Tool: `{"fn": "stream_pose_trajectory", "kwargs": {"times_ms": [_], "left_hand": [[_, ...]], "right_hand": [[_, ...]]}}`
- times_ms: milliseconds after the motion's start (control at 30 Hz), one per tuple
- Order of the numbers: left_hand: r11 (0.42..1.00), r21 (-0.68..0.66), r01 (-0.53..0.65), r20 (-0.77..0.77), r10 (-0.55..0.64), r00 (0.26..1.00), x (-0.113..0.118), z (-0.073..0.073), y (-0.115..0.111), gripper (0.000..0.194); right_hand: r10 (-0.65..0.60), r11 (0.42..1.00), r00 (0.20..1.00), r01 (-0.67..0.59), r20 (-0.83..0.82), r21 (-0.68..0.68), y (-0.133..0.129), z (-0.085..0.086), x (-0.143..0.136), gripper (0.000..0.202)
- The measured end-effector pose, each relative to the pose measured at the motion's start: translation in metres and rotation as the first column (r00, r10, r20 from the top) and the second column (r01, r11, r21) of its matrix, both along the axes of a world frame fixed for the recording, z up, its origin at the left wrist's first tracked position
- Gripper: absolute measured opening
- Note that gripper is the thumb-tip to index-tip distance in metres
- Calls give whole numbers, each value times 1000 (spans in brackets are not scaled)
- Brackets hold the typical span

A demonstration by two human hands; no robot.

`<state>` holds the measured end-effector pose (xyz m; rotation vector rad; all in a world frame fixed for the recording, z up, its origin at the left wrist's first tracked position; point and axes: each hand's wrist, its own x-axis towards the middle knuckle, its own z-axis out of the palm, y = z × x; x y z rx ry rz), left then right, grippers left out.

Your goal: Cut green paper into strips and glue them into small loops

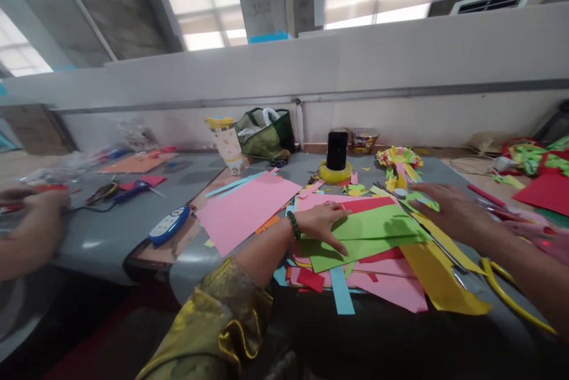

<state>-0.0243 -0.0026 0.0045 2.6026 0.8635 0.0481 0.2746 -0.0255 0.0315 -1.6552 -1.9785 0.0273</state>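
Observation:
My left hand (322,227), with a dark green bead bracelet at the wrist, lies with fingers spread on green paper sheets (371,227). Under them is a pile of pink paper (391,290), red paper (311,279) and a light blue strip (341,292). To the right, my right hand (444,207) is slightly blurred, its fingers apart over a small green paper piece (424,201); I see no firm hold on it. Yellow paper (440,276) lies below that hand, beside a yellow loop (495,288) that looks like a scissors handle.
A large pink sheet (249,211) lies left of the pile. Behind stand a phone (336,152) on a yellow tape roll (335,173), a paper flower (400,157), a tumbler (226,146) and a green bag (267,134). At far left, another person's hand (38,205) works near a glue gun (133,190).

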Motion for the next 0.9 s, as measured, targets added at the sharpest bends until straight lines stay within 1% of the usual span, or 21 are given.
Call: {"fn": "stream_pose_trajectory", "kwargs": {"times_ms": [67,133,167,200,267,333,367,467,533,567,633,667,733,767,800,833,867,900], "left_hand": [[999,39,7,-20,-6,1000,-1,0,0,93],[997,82,2,-6,-1,1000,-2,0,1,84],[995,100,-8,6,8,1000,-3,-1,1,80],[994,105,-20,11,19,1000,-3,-1,2,77],[995,88,-34,6,34,999,-4,-1,3,74],[997,56,-43,-13,44,999,-4,1,4,70],[998,41,-48,-23,49,999,-4,1,5,67],[998,-1,-60,-54,60,997,-3,3,5,61],[997,-25,-73,-59,71,996,-2,4,4,63],[996,-36,-76,-53,74,996,-2,3,4,68],[995,-66,-72,-18,71,997,-3,4,5,79],[995,-79,-67,13,68,998,-5,4,6,83],[993,-77,-90,128,100,987,-11,7,11,83],[987,-55,-150,227,159,961,-15,9,15,79],[966,-25,-257,358,249,900,-20,11,19,74],[916,-1,-402,514,345,785,-24,13,25,71],[831,-8,-556,670,417,614,-29,16,30,70],[728,-59,-683,793,450,411,-32,18,35,71]], "right_hand": [[54,997,991,-47,123,-60,-8,9,-27,27],[57,993,976,-33,210,-116,-14,19,-49,29],[75,985,965,-32,252,-171,-15,24,-58,30],[124,967,949,-50,291,-249,-15,28,-66,32],[290,889,898,-125,330,-440,-12,32,-76,38],[401,812,856,-166,326,-560,-6,30,-84,48],[421,792,848,-172,321,-585,-2,27,-86,52],[418,780,865,-184,279,-598,11,14,-90,53],[406,769,886,-200,224,-607,19,6,-89,50],[402,760,895,-209,193,-615,21,2,-88,47],[396,743,911,-243,117,-623,25,-3,-83,35],[392,735,918,-279,53,-618,26,-5,-81,28],[388,726,916,-370,-98,-580,28,-7,-75,27],[382,728,909,-407,-166,-551,29,-7,-71,30],[366,736,901,-434,-233,-520,30,-7,-68,31],[337,750,891,-449,-305,-486,31,-7,-66,33],[299,769,877,-454,-375,-450,32,-7,-64,35],[259,791,858,-452,-443,-412,33,-7,-63,37]]}}
